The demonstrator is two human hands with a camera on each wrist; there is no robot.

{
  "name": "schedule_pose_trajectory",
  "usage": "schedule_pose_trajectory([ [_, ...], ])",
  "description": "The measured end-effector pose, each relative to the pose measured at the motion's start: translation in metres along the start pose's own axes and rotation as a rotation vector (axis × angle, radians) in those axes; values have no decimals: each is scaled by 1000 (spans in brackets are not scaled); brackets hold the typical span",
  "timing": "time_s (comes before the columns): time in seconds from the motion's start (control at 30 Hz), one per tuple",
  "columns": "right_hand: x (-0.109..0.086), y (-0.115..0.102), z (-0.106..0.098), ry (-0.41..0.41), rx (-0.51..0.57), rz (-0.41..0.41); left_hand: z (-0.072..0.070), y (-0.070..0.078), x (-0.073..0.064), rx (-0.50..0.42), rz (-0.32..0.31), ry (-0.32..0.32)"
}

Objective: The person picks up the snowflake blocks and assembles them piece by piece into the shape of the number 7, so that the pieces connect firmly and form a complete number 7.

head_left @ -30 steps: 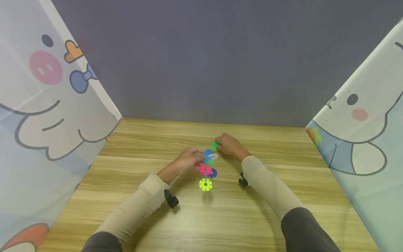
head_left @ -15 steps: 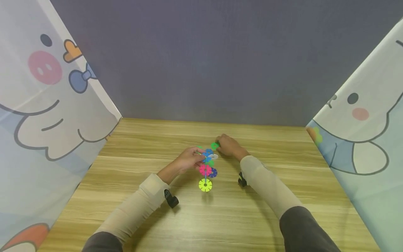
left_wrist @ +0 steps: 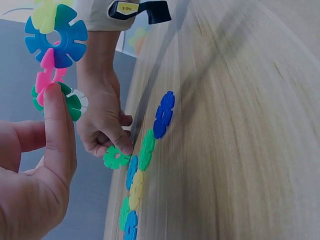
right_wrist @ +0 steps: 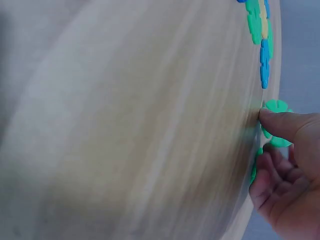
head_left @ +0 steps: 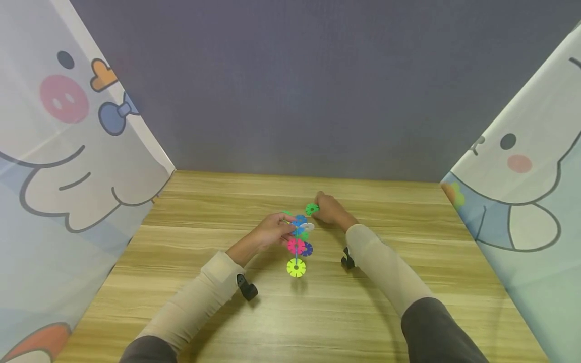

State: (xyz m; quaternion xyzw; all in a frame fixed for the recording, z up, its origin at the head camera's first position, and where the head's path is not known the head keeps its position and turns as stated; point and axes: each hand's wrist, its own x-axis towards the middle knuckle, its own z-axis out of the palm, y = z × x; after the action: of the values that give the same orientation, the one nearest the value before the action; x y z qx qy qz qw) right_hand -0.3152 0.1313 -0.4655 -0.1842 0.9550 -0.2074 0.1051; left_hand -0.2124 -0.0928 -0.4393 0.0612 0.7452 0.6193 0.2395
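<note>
My left hand (head_left: pixel 271 229) pinches a joined string of slotted plastic flower discs. A pink disc (head_left: pixel 292 247) and a yellow disc (head_left: pixel 290 267) of it hang toward me; a blue disc (left_wrist: pixel 75 34) and part of a white disc (left_wrist: pixel 82 100) show in the left wrist view. My right hand (head_left: pixel 330 207) pinches a single green disc (head_left: pixel 308 207) by its edge, thumb against fingers, just beyond the string. In the right wrist view that green disc (right_wrist: pixel 276 105) stands behind the thumb, and another green piece (right_wrist: pixel 253 170) shows partly below the fingers.
Loose discs lie on the wooden table (head_left: pixel 363 302) in the left wrist view: dark blue (left_wrist: pixel 160 129), green (left_wrist: pixel 146 150), yellow (left_wrist: pixel 136 190) and others. A grey wall (head_left: pixel 290 101) rises behind, with cartoon-printed panels (head_left: pixel 91 166) at both sides.
The green disc in my right hand has shifted slightly right and now shows its face more fully, with less of it behind the fingers. My left hand and the string stay nearly still.
</note>
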Motion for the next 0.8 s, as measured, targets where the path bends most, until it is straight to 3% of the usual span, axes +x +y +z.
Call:
schedule_pose_trajectory([
  [0.37, -13, 10, -2, 71, 52, -98, 1, -2, 1, 11, -9, 2],
  [0.6, -22, 11, -12, 64, 131, -120, 1, -1, 0, 2, -7, -5],
  [0.8, -29, 10, -15, 60, 135, -134, 1, -1, 2, -10, -8, -3],
])
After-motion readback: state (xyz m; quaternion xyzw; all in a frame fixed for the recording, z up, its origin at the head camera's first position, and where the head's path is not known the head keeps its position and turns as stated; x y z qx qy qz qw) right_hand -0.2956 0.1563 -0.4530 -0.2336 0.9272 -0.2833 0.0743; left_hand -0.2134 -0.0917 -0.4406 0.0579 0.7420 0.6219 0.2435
